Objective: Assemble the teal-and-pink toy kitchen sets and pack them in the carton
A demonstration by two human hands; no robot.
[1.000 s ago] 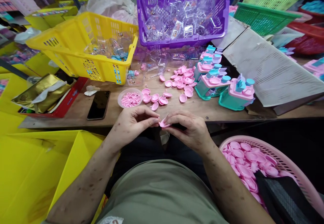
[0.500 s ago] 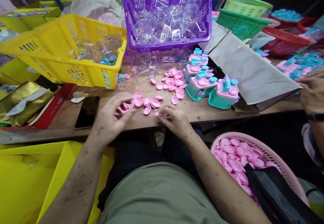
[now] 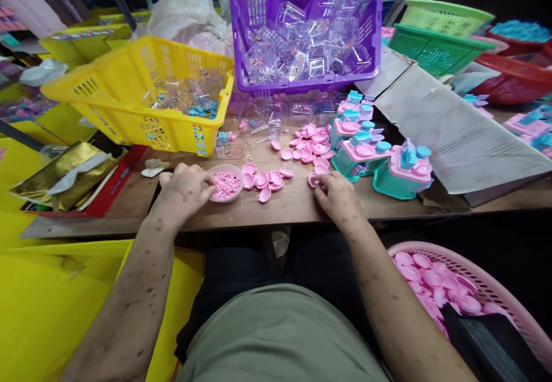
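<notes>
My left hand (image 3: 183,195) is closed, thumb and fingers at the left rim of a small clear bowl (image 3: 227,198) holding tiny pink pieces. To the right, my right hand (image 3: 340,198) has its fingertips closed on a small pink oval shell piece (image 3: 313,180) on the wooden table. A cluster of similar pink shells (image 3: 268,179) lies between the hands, some of them seemingly hinged open. Behind my right hand is a second, looser pile of pink shells (image 3: 311,143). Teal and pink toy stands (image 3: 399,178) are beside that pile.
A yellow crate (image 3: 142,103) and a purple crate (image 3: 308,80) with clear plastic packs stand behind. A white cardboard piece (image 3: 457,129) leans at right. Below it, a pink basket (image 3: 435,249) holds more shells. A red box (image 3: 99,192) lies at left.
My right hand has moved right, from the near cluster to a shell by the toy stands. My left hand has drawn left, uncovering the bowl. The view has shifted left.
</notes>
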